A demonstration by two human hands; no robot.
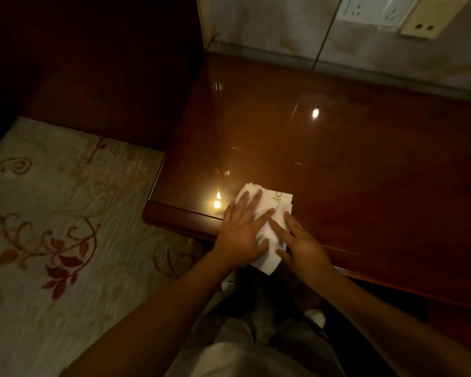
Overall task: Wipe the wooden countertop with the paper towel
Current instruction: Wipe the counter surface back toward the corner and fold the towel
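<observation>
We press the left hand (241, 235) flat on the paper towel (267, 224), fingers (256, 200) spread apart; the right hand (303, 246) lies open on its right edge. The towel sits at the wooden tabletop (337, 159) front-left corner, overhanging the front edge. Our palms hide much of it, and its printed mark is unreadable.

White paper towel (267, 213), glossy reddish-brown countertop (337, 159), cream bedspread (52, 213) with red vines.

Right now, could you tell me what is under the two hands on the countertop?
A white paper towel lies flat beneath the left hand and right hand, on the wooden countertop, its near end overhanging the edge. The wood beneath it is covered.
</observation>
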